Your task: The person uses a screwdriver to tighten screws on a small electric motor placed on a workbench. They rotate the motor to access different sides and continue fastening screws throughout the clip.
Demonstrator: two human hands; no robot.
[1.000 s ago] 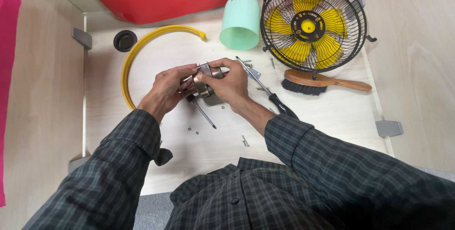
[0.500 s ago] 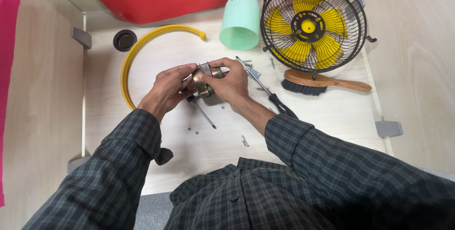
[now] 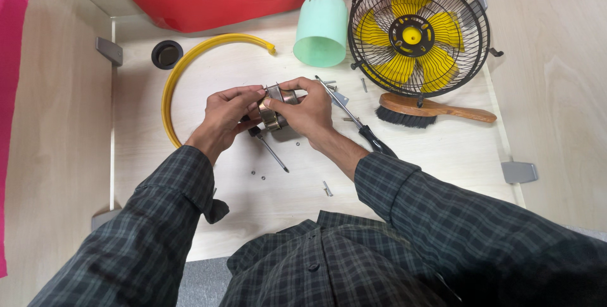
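Head view: left hand [image 3: 222, 112] and right hand [image 3: 310, 110], each grip clasping small metal motor [image 3: 275, 106]; mint cup [image 3: 321, 30] beyond

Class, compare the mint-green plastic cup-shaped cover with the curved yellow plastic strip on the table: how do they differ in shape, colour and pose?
The mint-green plastic cover is a closed, tapering cup shape; the curved yellow plastic strip is a thin open arc. The cover is pale green, the strip bright yellow. The cover lies on its side with its wide mouth toward the person; the strip lies flat, bending round the left hand. Both rest untouched on the pale wooden table.
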